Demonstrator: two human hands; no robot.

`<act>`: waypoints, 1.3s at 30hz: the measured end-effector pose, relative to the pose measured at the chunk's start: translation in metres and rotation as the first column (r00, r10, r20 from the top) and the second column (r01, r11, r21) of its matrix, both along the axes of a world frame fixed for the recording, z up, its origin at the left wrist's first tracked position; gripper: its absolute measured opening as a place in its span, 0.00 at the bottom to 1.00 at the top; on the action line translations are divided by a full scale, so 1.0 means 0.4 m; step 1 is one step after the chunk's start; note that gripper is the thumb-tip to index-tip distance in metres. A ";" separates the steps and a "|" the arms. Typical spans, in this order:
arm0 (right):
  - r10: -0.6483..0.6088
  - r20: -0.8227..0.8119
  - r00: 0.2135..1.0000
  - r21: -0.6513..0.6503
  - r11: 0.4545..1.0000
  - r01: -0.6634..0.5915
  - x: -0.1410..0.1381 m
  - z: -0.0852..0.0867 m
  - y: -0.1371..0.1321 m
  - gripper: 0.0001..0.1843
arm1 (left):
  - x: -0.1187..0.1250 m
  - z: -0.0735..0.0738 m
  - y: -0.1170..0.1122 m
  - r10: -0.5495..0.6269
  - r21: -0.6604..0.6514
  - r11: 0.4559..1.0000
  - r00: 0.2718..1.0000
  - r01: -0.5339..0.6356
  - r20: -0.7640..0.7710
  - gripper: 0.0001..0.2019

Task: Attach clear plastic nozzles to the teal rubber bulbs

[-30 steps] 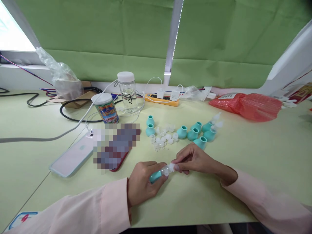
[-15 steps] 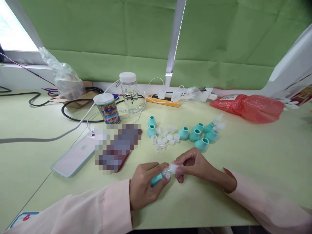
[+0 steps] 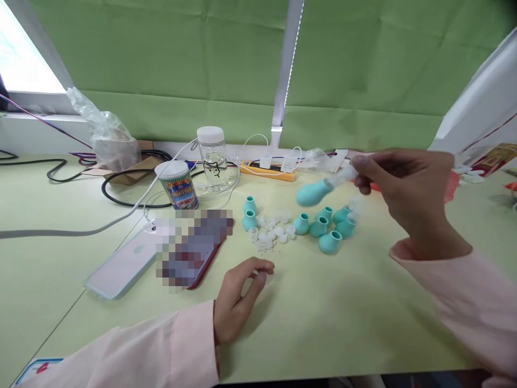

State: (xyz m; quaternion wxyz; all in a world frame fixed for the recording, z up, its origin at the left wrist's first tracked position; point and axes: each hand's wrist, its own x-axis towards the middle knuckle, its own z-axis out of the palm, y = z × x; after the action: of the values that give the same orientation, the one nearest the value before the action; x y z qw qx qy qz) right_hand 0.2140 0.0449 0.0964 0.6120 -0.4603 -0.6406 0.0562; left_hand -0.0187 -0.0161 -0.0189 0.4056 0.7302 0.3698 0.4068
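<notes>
My right hand (image 3: 412, 188) is raised over the right side of the table, thumb and fingers pinching the white tip of a teal nasal aspirator (image 3: 312, 193). Its bulb points left, in the air above several loose teal bulbs (image 3: 330, 242) standing with their open necks up. At the right of that group, two bulbs (image 3: 346, 227) have clear tips fitted. My left hand (image 3: 240, 296) rests on the table with nothing in it, its fingers curved and the thumb apart from them. Just beyond it lies a pile of small translucent plastic parts (image 3: 274, 233), with two more teal bulbs (image 3: 249, 220) behind.
At left lie a pale-cased phone (image 3: 125, 264) and a phone with a red edge (image 3: 202, 269). Behind them stand a printed cup (image 3: 180, 188) and a clear bottle (image 3: 214, 167). Cables run to an orange power strip (image 3: 278, 173). My right hand partly hides a red bag (image 3: 451, 183).
My right hand has lifted the nasal aspirator up and to the right, out of my left hand. The left hand has let go and stays near its place.
</notes>
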 end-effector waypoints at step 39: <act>0.407 0.875 0.261 -0.383 0.913 -0.140 -0.173 -0.218 0.054 0.15 | 0.012 -0.005 0.006 -0.007 0.041 0.999 0.979 0.016 -0.206 0.09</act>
State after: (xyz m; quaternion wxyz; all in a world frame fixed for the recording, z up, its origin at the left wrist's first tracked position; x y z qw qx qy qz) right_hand 0.1449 0.0663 0.0092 0.0454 -0.3530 -0.9335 -0.0440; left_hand -0.0138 -0.0135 -0.0211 0.3521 0.7788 0.3969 0.3345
